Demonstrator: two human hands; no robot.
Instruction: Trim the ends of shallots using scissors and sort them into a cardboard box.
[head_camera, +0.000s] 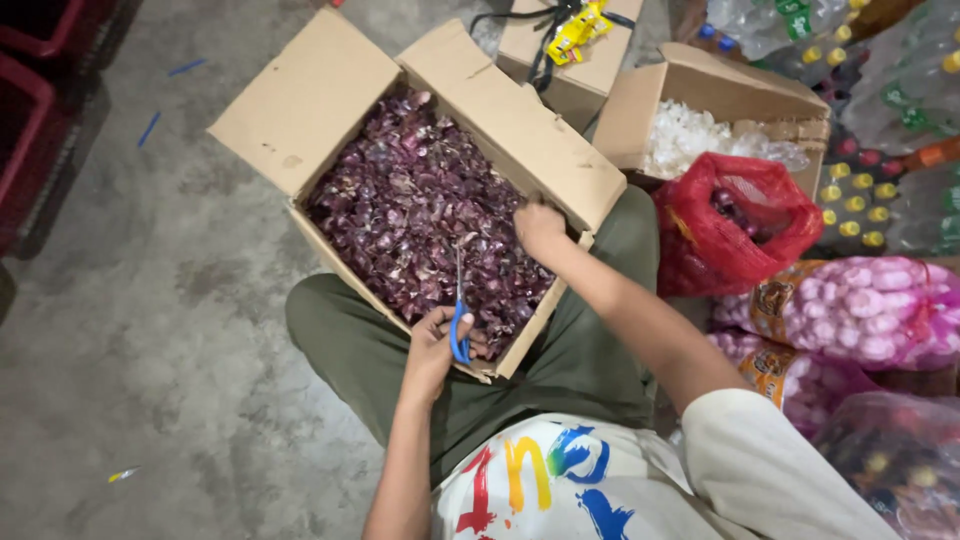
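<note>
Seated on the concrete floor (180, 330), a person's left hand (436, 345) has its grip closed around blue-handled scissors (459, 318) over an open cardboard box (300, 110) nearly full of purple onion skins (420, 215); the right hand (540, 230) rests curled among them, its grip unclear. Netted sacks of unpeeled bulbs (860, 310) wait alongside.

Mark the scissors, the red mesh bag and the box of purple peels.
scissors (459, 335), head view, on the blue handle in the left hand.
red mesh bag (745, 215), head view, on its front face.
box of purple peels (305, 100), head view, on the open left flap.
</note>
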